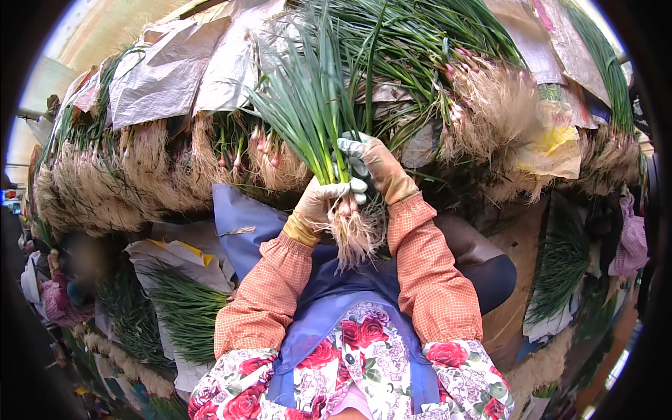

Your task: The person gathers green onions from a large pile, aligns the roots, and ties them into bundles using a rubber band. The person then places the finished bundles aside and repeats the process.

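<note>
A bunch of green onions [323, 115] with pinkish-white bulbs and pale roots stands upright before me, leaves fanned towards the top. My left hand [323, 202], in a light work glove, grips it just above the bulbs. My right hand [370, 160], gloved too, is at the right side of the stalks with its fingers curled against them; whether it grips any stalks is hard to tell. The hanging roots [359, 236] are over my blue apron [336, 310].
A long heap of green onions [420, 52], roots towards me, crosses the upper view, partly under woven plastic sheets [168, 73]. Another pile [189, 310] lies at lower left on sheeting, one more [562, 257] at right. A person [58, 299] is at the far left.
</note>
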`<action>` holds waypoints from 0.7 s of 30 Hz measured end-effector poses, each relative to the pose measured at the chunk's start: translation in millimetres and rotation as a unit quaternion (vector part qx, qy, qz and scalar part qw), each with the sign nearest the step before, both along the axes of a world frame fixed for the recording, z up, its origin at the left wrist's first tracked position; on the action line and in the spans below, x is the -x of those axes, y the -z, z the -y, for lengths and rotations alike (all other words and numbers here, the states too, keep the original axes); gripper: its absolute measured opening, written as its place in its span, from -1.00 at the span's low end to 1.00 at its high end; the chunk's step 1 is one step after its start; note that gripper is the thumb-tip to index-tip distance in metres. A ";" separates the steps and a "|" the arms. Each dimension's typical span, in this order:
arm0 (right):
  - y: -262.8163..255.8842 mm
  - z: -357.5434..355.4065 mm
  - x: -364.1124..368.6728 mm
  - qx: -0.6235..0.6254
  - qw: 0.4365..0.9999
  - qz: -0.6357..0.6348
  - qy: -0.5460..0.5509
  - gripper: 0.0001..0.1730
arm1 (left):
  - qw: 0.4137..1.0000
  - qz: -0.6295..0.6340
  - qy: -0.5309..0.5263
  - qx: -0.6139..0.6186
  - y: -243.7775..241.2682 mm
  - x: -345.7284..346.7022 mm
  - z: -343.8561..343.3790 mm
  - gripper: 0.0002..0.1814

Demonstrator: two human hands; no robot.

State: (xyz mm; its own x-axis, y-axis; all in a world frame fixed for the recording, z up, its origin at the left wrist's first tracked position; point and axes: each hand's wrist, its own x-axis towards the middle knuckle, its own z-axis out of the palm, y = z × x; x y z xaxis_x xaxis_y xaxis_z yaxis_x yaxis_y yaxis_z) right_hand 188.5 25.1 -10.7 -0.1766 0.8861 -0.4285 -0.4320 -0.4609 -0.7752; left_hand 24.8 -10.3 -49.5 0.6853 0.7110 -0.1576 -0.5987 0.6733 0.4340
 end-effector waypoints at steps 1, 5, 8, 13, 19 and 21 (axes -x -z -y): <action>-5.0 1.9 1.0 -0.021 1.000 -0.014 -0.007 -0.83 | 1.000 -0.002 0.010 0.021 -6.2 -0.1 1.5 -0.63; 3.8 5.9 14.4 -0.104 0.984 0.070 0.125 -0.79 | 0.994 -0.099 -0.053 0.015 -2.9 4.1 -1.5 -0.63; 11.5 13.4 13.8 -0.004 0.963 -0.223 0.153 -0.66 | 0.990 -0.053 -0.127 0.011 -6.2 -14.5 3.0 -0.63; -7.5 -17.7 -8.4 -0.092 0.910 -0.254 0.316 -0.60 | 0.974 -0.136 -0.179 -0.005 -31.5 -21.9 10.6 -0.76; 1.2 3.6 -24.5 -0.095 0.992 0.017 -0.082 -0.66 | 0.979 -0.138 -0.152 0.009 -27.3 -10.3 4.6 -0.67; 3.2 18.5 -6.5 -0.061 0.979 0.100 -0.167 -0.78 | 0.989 -0.090 -0.116 -0.023 -13.3 -0.6 -2.3 -0.65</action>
State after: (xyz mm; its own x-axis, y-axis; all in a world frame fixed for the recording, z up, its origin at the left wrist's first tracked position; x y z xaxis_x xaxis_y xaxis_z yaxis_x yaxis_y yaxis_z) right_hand 195.0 6.6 -13.9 -0.3884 0.8397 -0.3795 -0.1060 -0.4498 -0.8868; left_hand 25.4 -8.0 -36.2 0.4677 0.8546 -0.2255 -0.6449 0.5044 0.5742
